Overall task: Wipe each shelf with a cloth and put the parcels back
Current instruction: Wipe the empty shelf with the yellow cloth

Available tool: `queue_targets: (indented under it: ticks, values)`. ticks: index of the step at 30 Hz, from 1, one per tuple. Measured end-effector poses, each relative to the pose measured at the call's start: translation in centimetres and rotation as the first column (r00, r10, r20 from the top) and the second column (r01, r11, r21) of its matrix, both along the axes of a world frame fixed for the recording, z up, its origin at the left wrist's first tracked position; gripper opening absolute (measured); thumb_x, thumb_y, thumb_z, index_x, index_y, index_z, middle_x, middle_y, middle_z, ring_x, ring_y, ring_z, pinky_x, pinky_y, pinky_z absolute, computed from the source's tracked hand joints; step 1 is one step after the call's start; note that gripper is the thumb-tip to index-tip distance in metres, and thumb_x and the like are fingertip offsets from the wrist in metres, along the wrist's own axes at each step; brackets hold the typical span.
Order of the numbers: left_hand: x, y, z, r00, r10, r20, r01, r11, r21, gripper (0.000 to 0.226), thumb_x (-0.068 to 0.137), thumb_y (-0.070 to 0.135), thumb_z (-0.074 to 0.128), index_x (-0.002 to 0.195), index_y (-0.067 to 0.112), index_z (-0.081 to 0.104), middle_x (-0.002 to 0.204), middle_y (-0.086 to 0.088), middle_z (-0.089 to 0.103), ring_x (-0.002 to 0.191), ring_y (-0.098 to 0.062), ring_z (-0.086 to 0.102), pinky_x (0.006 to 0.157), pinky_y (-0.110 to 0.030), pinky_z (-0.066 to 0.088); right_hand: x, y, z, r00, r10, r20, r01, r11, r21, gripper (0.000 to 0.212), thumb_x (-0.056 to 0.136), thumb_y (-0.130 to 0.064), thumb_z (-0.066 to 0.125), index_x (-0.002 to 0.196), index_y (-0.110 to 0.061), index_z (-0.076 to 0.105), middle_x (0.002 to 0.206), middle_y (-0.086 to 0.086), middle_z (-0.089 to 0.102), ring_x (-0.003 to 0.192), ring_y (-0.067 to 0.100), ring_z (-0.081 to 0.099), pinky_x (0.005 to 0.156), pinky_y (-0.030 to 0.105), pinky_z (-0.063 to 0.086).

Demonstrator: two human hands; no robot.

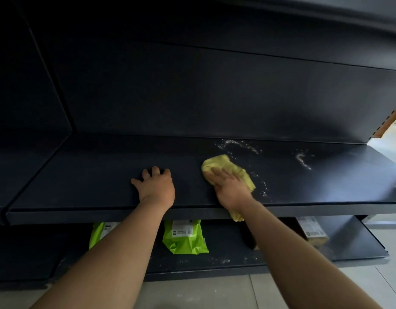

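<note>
A dark shelf runs across the view at chest height, bare of parcels. My right hand presses flat on a yellow cloth near the shelf's middle; one end of the cloth hangs over the front edge. My left hand rests on the shelf to the left, fingers curled, holding nothing. White dust streaks the shelf behind and to the right of the cloth. On the lower shelf lie two green parcels and a brown box parcel.
A dark back panel rises behind the shelf, and another shelf overhangs at the top. More dust lies toward the shelf's right end. A neighbouring shelf section joins at the left. Pale floor tiles lie below.
</note>
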State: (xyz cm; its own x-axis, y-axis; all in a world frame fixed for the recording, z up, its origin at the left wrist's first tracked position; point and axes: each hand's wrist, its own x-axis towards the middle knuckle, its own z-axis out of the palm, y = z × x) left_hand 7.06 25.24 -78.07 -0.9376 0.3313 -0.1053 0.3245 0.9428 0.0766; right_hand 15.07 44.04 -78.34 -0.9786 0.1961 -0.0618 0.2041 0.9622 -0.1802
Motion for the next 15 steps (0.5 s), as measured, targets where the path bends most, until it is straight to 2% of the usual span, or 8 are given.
queue_targets:
  ticks: [3,6,8,10,12,15]
  values:
    - [-0.7,0.8,-0.5,0.999,0.007,-0.033,-0.006,1.000,0.022,0.055,0.098,0.019,0.041,0.149,0.025,0.024,0.157,-0.007,0.019,0.144,-0.032,0.014,0.111,-0.063,0.018,-3.1,-1.1,0.1,0.990,0.142,-0.027,-0.142,0.990,-0.020,0.058,0.098,-0.014,0.032,0.151,-0.035,0.022,0.161,-0.007,0.014,0.148,0.016,0.009,0.120,0.032,0.002]
    - [-1.3,0.6,-0.5,0.998,0.003,-0.055,-0.001,0.999,0.038,0.052,0.099,0.021,0.036,0.149,0.027,0.024,0.157,-0.004,0.019,0.145,-0.029,0.014,0.111,-0.062,0.018,-5.1,-0.8,0.5,0.982,0.187,-0.026,-0.188,0.981,-0.042,0.058,0.098,-0.013,0.033,0.152,-0.032,0.023,0.161,-0.005,0.014,0.148,0.016,0.009,0.119,0.029,0.000]
    - [-1.5,1.1,-0.4,0.998,0.012,-0.057,-0.010,0.999,0.040,0.049,0.100,0.024,0.033,0.149,0.027,0.025,0.157,-0.003,0.019,0.145,-0.028,0.015,0.111,-0.062,0.019,-5.9,1.3,0.2,0.987,0.159,-0.021,-0.159,0.987,-0.016,0.059,0.098,-0.014,0.034,0.153,-0.032,0.020,0.162,-0.004,0.011,0.149,0.016,0.007,0.119,0.029,0.000]
    - [-1.8,1.3,-0.2,0.998,0.025,-0.055,-0.023,0.999,0.042,0.048,0.102,0.028,0.029,0.149,0.028,0.025,0.158,-0.002,0.019,0.145,-0.028,0.015,0.111,-0.062,0.020,-6.2,3.4,0.2,0.997,0.063,-0.034,-0.063,0.998,0.009,0.061,0.097,-0.014,0.034,0.153,-0.034,0.018,0.162,-0.004,0.007,0.149,0.017,0.006,0.119,0.030,0.000]
    - [-2.1,1.5,-0.1,0.998,0.041,-0.044,-0.039,0.998,0.042,0.048,0.102,0.029,0.027,0.150,0.029,0.023,0.159,-0.001,0.016,0.146,-0.028,0.014,0.112,-0.061,0.018,-6.5,4.7,0.4,0.999,-0.007,-0.043,0.006,0.999,-0.039,0.061,0.096,-0.011,0.034,0.152,-0.034,0.022,0.162,-0.005,0.010,0.148,0.016,0.008,0.119,0.029,0.001]
    - [-2.3,1.6,-0.3,0.998,0.044,-0.043,-0.041,0.997,0.058,0.048,0.102,0.031,0.024,0.150,0.030,0.022,0.159,0.001,0.015,0.146,-0.028,0.012,0.113,-0.061,0.017,-6.9,4.5,0.5,0.999,0.011,-0.045,-0.015,0.996,-0.088,0.062,0.094,-0.008,0.036,0.149,-0.035,0.029,0.160,-0.007,0.016,0.147,0.018,0.016,0.119,0.029,0.011]
